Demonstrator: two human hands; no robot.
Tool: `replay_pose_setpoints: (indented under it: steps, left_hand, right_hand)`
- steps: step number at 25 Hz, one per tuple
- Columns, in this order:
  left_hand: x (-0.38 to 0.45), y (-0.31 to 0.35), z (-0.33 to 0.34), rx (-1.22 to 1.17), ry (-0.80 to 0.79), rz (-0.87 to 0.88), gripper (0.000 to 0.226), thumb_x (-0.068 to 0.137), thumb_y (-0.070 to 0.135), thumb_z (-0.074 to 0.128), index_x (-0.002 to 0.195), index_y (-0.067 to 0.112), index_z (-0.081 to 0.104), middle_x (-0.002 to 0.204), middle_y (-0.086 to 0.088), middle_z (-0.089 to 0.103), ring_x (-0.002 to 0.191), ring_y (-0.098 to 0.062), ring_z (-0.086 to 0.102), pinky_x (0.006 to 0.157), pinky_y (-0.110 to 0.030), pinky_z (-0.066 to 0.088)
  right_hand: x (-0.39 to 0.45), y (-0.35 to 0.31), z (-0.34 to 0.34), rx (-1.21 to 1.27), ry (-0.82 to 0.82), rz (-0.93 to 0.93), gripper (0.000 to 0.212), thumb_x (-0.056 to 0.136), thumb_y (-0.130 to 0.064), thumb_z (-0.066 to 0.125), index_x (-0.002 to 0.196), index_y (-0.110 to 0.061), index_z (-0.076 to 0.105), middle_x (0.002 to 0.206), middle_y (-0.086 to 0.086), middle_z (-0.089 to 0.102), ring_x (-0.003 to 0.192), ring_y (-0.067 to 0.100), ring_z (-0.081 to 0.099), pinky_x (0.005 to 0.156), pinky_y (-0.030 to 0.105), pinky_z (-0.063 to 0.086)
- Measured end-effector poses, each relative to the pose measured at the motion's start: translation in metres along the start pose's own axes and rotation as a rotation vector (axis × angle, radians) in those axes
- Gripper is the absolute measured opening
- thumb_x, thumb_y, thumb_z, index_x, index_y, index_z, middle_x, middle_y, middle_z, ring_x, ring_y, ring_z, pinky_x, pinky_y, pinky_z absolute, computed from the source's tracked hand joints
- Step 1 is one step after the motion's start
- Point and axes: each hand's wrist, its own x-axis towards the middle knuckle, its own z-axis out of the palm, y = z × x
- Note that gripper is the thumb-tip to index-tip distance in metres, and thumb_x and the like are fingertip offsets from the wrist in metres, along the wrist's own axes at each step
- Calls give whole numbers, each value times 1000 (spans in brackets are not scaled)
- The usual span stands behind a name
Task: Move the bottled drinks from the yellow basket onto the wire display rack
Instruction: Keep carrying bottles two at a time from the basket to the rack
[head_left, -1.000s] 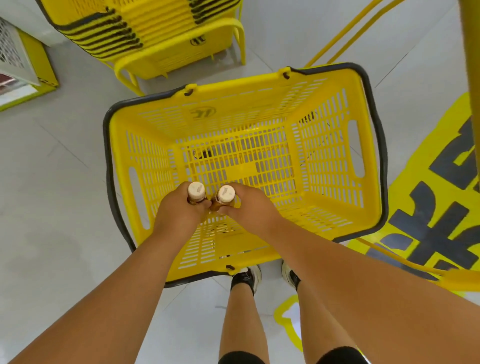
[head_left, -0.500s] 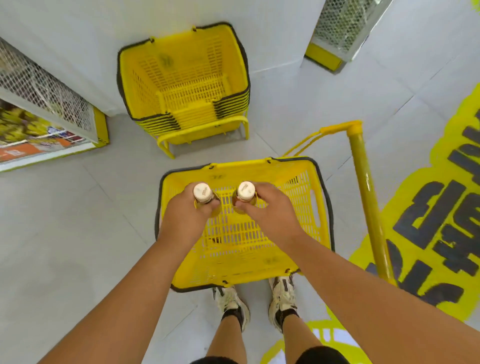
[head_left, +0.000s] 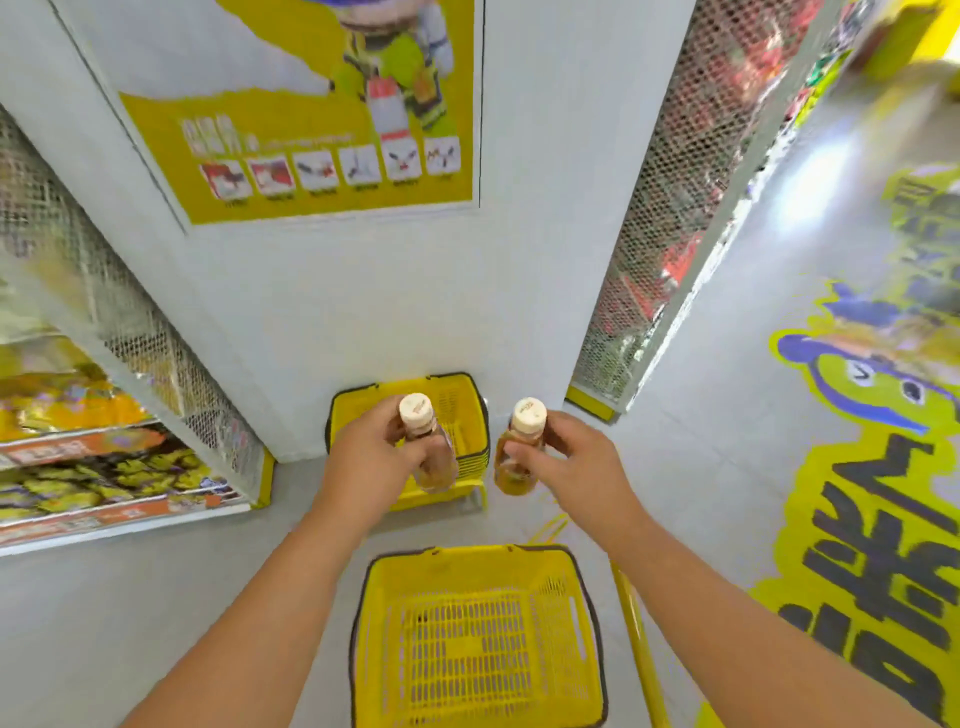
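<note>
Bottles: two small clear plastic bottles of amber drink with cream screw caps, both lifted clear of the basket and held upright at chest height; the left bottle (head_left: 428, 447) and the right bottle (head_left: 519, 449) stand near each other, apart, not touching.
Left hand (head_left: 371, 462): fingers curled round the left bottle's body below the cap, grasping it.
Right hand (head_left: 569, 467): fingertips and thumb pinching the right bottle at the neck and shoulder, grasping it.
Basket: the yellow perforated plastic shopping basket with a dark rim (head_left: 358, 613) sits on the floor at 6 o'clock from the bottles; no bottle shows in the part of it in view.
Rack candidates: a white wire mesh display rack (head_left: 670, 228) stands at 2 o'clock with red packets behind the mesh; another white mesh shelf unit (head_left: 156, 332) with yellow packets is at 9 o'clock. Which one takes the drinks I cannot tell.
Other: a stack of yellow baskets (head_left: 462, 400) sits at 12 o'clock against the white wall, under a yellow poster (head_left: 311, 135).
Step, as I judge it: carrying both bottles to the rack.
Doing it well: keep the caps up, shift the right pinch lower onto the body for a surer hold, set one bottle down fully on its base before releasing, then the other, and keep them from knocking together.
</note>
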Motion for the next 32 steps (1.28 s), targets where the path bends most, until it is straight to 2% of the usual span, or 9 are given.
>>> replay_pose_setpoints:
  steps: [4, 6, 8, 11, 13, 19, 25, 29, 32]
  left_hand:
    - [-2, 89, -60, -122, 8, 110, 41, 81, 5, 81, 115, 24, 72, 103, 4, 77, 100, -15, 71, 86, -28, 55]
    - [-3, 129, -92, -118, 15, 185, 44, 85, 10, 79, 124, 27, 69, 110, 11, 75, 104, -6, 69, 81, -18, 51]
    - [-6, 168, -124, -152, 53, 233, 45, 87, 14, 79, 126, 31, 68, 113, 17, 73, 105, -2, 67, 78, -14, 51]
    - [-12, 217, -161, -237, 78, 283, 41, 87, 15, 79, 123, 30, 68, 117, 14, 74, 109, -9, 68, 88, -33, 57]
    - [-21, 243, -177, -239, 86, 316, 37, 89, 15, 77, 122, 29, 70, 113, 12, 76, 110, -13, 69, 95, -39, 56]
    - [-54, 296, -199, -171, 200, 340, 21, 92, 22, 73, 109, 33, 75, 100, 10, 79, 94, -16, 72, 80, -36, 58]
    - [-111, 319, -201, -181, 344, 314, 26, 90, 21, 76, 114, 32, 74, 102, 11, 79, 98, -13, 75, 85, -37, 61]
    - [-162, 309, -204, -177, 486, 267, 21, 91, 19, 75, 107, 34, 75, 99, 13, 79, 89, -4, 74, 73, -25, 60]
    - [-208, 299, -220, -162, 594, 211, 20, 91, 17, 76, 103, 32, 75, 97, 11, 80, 84, -3, 73, 69, -24, 60]
  right_hand:
    - [16, -103, -37, 29, 31, -97, 23, 80, -25, 87, 98, -37, 79, 95, -10, 79, 95, 8, 73, 89, 27, 55]
    - [22, -150, -52, 69, 1, -122, 23, 80, -27, 86, 100, -37, 80, 95, -11, 80, 94, 7, 75, 87, 30, 58]
    - [26, -198, -65, 114, -22, -159, 24, 82, -24, 85, 103, -33, 81, 93, -11, 81, 88, 4, 75, 78, 25, 59]
    - [29, -257, -78, 184, -34, -227, 17, 83, -20, 85, 95, -31, 83, 88, -10, 81, 79, -2, 74, 64, 8, 51]
    - [27, -288, -84, 216, -70, -258, 15, 84, -19, 84, 95, -29, 84, 90, -7, 82, 82, 0, 75, 66, 9, 51]
    - [22, -339, -101, 246, -170, -355, 16, 83, -23, 84, 89, -38, 83, 91, -6, 82, 85, 4, 75, 81, 25, 57]
    - [17, -364, -114, 295, -366, -426, 13, 83, -30, 83, 94, -38, 83, 92, -8, 81, 86, 4, 76, 76, 24, 52]
    - [2, -371, -90, 346, -546, -468, 13, 85, -26, 82, 98, -30, 84, 95, -4, 82, 92, 10, 76, 85, 29, 56]
    - [-20, -383, -59, 359, -696, -494, 13, 83, -24, 84, 95, -30, 84, 93, -4, 82, 84, 5, 75, 80, 26, 53]
